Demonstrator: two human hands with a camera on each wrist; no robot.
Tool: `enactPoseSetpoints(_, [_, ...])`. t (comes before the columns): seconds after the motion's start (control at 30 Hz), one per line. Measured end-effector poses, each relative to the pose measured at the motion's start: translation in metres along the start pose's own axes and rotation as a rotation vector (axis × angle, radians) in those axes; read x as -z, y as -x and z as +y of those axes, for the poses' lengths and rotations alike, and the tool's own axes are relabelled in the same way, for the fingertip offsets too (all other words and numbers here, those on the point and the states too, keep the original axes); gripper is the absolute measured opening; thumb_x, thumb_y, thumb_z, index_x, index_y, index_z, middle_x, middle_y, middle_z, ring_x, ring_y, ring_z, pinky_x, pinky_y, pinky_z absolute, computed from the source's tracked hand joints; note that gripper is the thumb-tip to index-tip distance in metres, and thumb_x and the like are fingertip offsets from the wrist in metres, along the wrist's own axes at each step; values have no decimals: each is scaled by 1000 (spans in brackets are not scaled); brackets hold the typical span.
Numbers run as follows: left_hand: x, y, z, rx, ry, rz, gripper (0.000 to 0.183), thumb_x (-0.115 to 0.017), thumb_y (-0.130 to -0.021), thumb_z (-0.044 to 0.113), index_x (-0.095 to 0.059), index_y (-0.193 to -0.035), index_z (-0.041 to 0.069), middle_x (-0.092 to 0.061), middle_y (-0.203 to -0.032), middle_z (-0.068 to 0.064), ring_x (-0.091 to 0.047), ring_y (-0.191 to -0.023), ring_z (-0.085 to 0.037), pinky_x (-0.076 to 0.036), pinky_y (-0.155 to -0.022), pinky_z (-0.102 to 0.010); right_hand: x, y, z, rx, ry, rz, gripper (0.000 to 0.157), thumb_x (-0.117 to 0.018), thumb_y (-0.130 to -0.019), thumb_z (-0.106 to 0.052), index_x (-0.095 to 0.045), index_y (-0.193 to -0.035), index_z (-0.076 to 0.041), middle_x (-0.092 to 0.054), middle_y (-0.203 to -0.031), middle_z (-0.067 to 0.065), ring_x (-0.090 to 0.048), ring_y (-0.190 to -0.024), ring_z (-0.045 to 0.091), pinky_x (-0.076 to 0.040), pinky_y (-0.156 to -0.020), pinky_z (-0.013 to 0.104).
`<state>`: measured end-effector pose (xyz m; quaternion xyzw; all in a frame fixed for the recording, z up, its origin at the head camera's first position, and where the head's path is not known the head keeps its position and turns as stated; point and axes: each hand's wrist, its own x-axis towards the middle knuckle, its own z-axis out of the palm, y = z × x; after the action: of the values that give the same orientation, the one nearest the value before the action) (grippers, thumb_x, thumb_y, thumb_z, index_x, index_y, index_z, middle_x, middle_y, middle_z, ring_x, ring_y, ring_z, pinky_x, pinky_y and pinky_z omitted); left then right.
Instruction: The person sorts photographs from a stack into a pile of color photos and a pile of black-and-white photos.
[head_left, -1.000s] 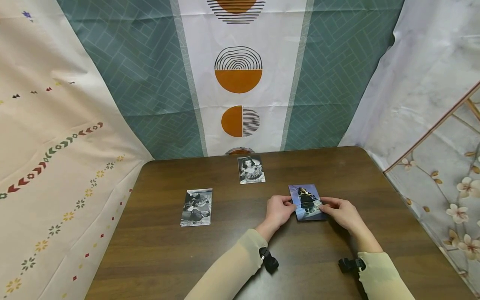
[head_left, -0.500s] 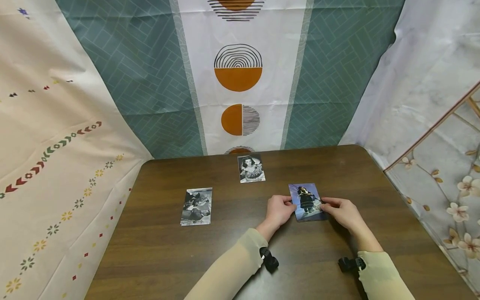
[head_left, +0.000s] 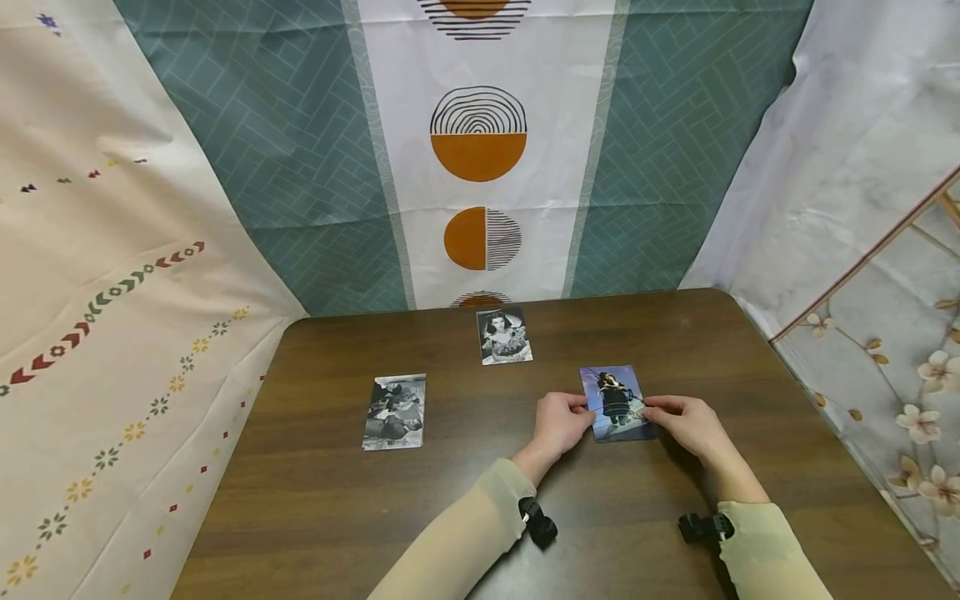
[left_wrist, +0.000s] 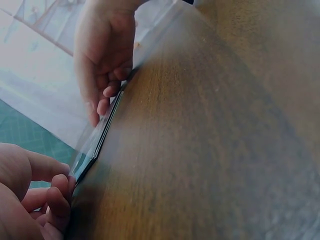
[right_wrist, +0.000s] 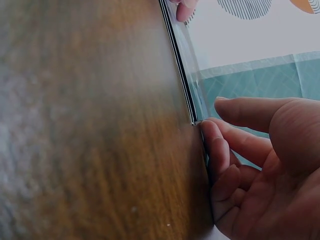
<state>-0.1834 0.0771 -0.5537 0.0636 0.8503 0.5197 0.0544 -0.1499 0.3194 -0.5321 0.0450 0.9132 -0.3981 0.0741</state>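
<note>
A small stack of photo cards (head_left: pixel 615 398) lies on the right part of the brown table, topped by a bluish picture of a figure in dark clothes. My left hand (head_left: pixel 559 422) holds it at the left edge, and my right hand (head_left: pixel 688 427) grips the right edge with its thumb by the border. Seen low in the left wrist view, the cards (left_wrist: pixel 107 127) form a thin dark-edged layer close on the wood, my left fingers curled at the near corner. In the right wrist view, my right fingertips meet the corner of the stack (right_wrist: pixel 179 65).
Black-and-white photos (head_left: pixel 394 412) lie in a small pile to the left. Another black-and-white photo (head_left: pixel 504 337) lies near the table's far edge. The brown table (head_left: pixel 315 500) reaches up to patterned cloths (head_left: pixel 480 158) hanging behind and at both sides.
</note>
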Motion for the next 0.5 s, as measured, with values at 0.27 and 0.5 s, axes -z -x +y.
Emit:
enactPoseSetpoints(0.27, [1, 2, 0, 5, 18, -1, 22, -83, -87, 9, -85, -108, 4, -76, -77, 8, -62, -69, 2, -52, -70, -21, 1, 0, -3, -7, 5, -4, 46, -67, -107, -34, -71, -135, 2, -61, -143, 32, -53, -133, 53, -42, -108, 68])
enactPoseSetpoints(0.5, [2, 1, 0, 25, 121, -18, 25, -82, -87, 5, -83, -112, 1, -76, -77, 5, -60, -53, -1, -52, -58, -21, 2, -1, -2, -4, -8, -6, 47, -67, -107, -35, -70, -136, 2, -60, -143, 32, -54, -132, 52, -42, -108, 68])
